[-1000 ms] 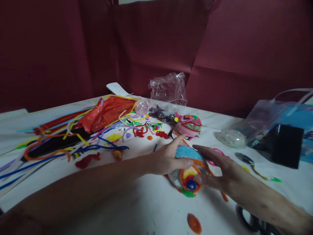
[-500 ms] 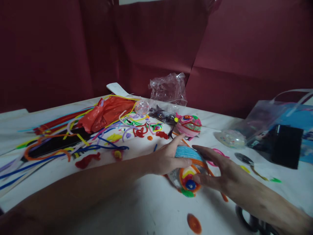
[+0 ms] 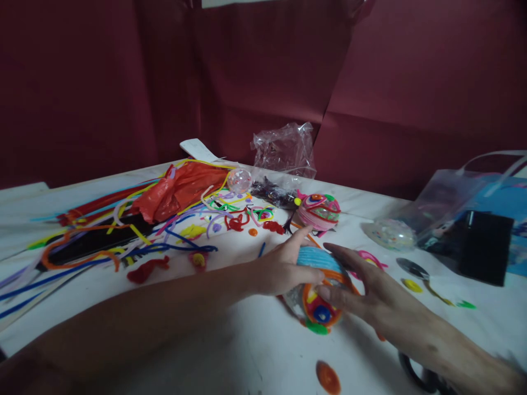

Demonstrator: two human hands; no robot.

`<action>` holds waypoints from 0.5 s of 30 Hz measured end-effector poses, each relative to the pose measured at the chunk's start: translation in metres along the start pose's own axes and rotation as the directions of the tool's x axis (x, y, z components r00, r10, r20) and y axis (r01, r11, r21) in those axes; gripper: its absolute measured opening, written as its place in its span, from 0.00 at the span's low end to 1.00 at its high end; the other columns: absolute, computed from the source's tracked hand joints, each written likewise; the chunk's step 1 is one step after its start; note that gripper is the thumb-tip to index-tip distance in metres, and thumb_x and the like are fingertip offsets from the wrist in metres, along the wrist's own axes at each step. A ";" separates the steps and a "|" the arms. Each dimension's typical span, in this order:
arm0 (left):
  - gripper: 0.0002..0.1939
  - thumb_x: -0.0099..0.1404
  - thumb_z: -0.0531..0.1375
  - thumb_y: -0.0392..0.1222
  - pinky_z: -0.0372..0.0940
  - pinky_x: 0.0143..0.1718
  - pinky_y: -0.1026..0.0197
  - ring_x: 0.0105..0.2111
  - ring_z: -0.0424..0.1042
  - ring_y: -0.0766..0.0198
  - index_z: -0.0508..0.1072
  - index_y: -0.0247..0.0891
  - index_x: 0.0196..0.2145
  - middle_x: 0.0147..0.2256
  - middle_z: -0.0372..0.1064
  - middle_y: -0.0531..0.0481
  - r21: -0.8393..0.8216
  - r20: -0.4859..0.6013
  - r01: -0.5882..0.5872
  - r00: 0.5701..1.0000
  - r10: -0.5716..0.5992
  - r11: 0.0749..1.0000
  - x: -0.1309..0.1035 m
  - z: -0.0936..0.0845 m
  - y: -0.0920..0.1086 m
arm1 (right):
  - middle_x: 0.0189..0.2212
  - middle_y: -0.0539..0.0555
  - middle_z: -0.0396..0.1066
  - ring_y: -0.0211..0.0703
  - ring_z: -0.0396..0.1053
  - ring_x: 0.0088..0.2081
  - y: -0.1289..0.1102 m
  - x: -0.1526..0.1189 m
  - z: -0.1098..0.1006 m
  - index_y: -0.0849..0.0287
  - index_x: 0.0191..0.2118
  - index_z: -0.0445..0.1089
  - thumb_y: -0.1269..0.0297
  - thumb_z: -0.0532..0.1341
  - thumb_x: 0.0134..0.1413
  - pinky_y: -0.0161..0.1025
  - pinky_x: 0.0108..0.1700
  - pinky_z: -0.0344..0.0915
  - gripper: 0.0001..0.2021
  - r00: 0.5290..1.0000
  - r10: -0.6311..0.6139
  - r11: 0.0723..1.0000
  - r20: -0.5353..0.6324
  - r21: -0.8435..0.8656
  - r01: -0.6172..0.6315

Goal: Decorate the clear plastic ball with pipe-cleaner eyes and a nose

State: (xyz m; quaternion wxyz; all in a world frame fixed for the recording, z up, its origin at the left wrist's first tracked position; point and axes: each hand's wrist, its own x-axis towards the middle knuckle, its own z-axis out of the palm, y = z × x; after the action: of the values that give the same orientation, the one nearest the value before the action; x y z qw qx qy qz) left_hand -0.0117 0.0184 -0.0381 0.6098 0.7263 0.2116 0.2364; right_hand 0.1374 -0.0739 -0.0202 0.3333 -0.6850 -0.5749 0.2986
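I hold the decorated ball (image 3: pixel 313 299) on the bench (image 3: pixel 255 345), at five o'clock from the middle of my view. My left hand (image 3: pixel 282 269) is clamped on its nine o'clock side, thumb across the front; my right hand (image 3: pixel 379 293) curves round the three o'clock side, its thumb on the orange-rimmed eye. From this ball, a pink ball (image 3: pixel 319 211) sits at twelve, a clear dome (image 3: pixel 393 234) at two, an orange disc (image 3: pixel 328 377) at six, and a red plastic bag (image 3: pixel 185 189) at ten.
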 end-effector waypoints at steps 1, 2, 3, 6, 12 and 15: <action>0.46 0.52 0.60 0.39 0.56 0.49 0.55 0.45 0.65 0.56 0.40 0.33 0.62 0.45 0.65 0.43 -0.010 0.006 0.002 1.000 -0.002 1.000 0.000 0.001 0.001 | 0.55 0.59 0.58 0.58 0.51 0.58 0.001 0.000 0.000 0.61 0.61 0.51 0.45 0.60 0.42 0.51 0.51 0.61 0.41 1.000 -0.004 1.000 0.000 0.008 0.004; 0.45 0.52 0.60 0.38 0.57 0.49 0.56 0.44 0.65 0.57 0.40 0.32 0.62 0.43 0.66 0.44 -0.024 0.011 0.005 1.000 -0.005 1.000 0.000 0.001 0.002 | 0.55 0.59 0.59 0.59 0.51 0.57 0.002 0.001 0.000 0.61 0.60 0.52 0.45 0.61 0.43 0.50 0.51 0.62 0.41 1.000 -0.013 1.000 -0.004 0.009 0.013; 0.45 0.52 0.60 0.38 0.58 0.48 0.57 0.43 0.66 0.58 0.40 0.32 0.62 0.42 0.66 0.44 -0.042 0.016 0.007 1.000 -0.006 0.999 -0.001 0.002 0.003 | 0.55 0.59 0.59 0.59 0.51 0.57 0.003 0.001 0.000 0.61 0.60 0.53 0.46 0.61 0.43 0.50 0.50 0.62 0.40 1.000 -0.025 1.000 -0.010 0.007 0.026; 0.44 0.53 0.59 0.36 0.59 0.45 0.58 0.41 0.66 0.59 0.40 0.31 0.62 0.40 0.66 0.45 -0.078 0.028 0.005 1.000 -0.003 0.997 0.000 0.002 0.004 | 0.54 0.59 0.60 0.58 0.53 0.56 0.005 0.003 0.000 0.61 0.59 0.54 0.47 0.61 0.44 0.48 0.49 0.64 0.38 0.997 -0.070 0.998 -0.014 -0.004 0.070; 0.40 0.57 0.59 0.41 0.59 0.46 0.58 0.44 0.65 0.58 0.43 0.32 0.62 0.44 0.65 0.42 -0.075 0.037 -0.025 0.999 0.028 0.997 -0.001 0.002 0.003 | 0.52 0.60 0.62 0.60 0.56 0.54 0.003 0.003 0.000 0.62 0.56 0.59 0.46 0.63 0.43 0.46 0.47 0.65 0.36 0.992 -0.121 0.992 -0.032 0.026 0.122; 0.39 0.56 0.60 0.43 0.60 0.45 0.57 0.45 0.66 0.57 0.47 0.36 0.61 0.45 0.65 0.42 -0.132 0.125 -0.008 0.992 0.024 0.991 -0.002 -0.002 0.005 | 0.53 0.60 0.62 0.61 0.57 0.54 0.001 0.003 0.000 0.61 0.54 0.63 0.44 0.62 0.44 0.45 0.44 0.68 0.34 0.987 -0.149 0.988 -0.060 0.025 0.151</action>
State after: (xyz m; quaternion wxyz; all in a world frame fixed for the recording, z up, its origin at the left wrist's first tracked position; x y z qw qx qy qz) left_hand -0.0145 0.0179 -0.0327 0.6665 0.6998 0.1508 0.2082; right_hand 0.1383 -0.0716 -0.0217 0.3813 -0.6432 -0.6105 0.2610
